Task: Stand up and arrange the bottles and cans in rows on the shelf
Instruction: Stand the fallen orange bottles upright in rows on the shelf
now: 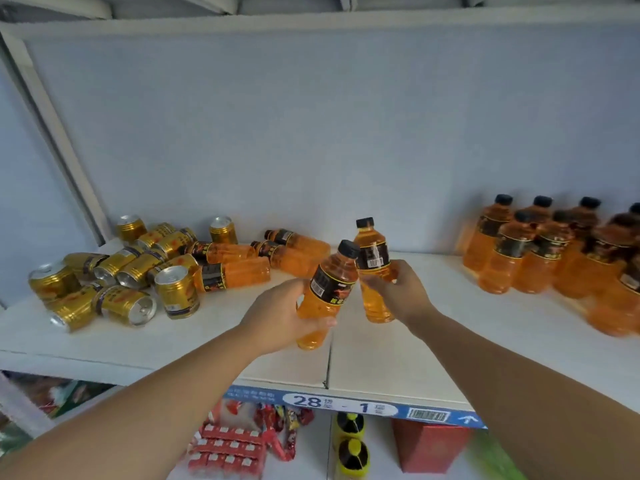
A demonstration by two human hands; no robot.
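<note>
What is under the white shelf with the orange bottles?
Below the white shelf: red packets, two yellow-and-black bottles and a red box. The shelf covers whatever lies further back.

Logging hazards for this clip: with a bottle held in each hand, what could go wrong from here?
1. The tilted bottle in the left hand sits very close to the upright bottle in the right hand; they may knock together and one could slip.
2. The standing bottles on the right are tightly packed; adding one could topple a neighbour.
3. The cans lie on their sides near the front edge of the shelf and might roll off.
</note>
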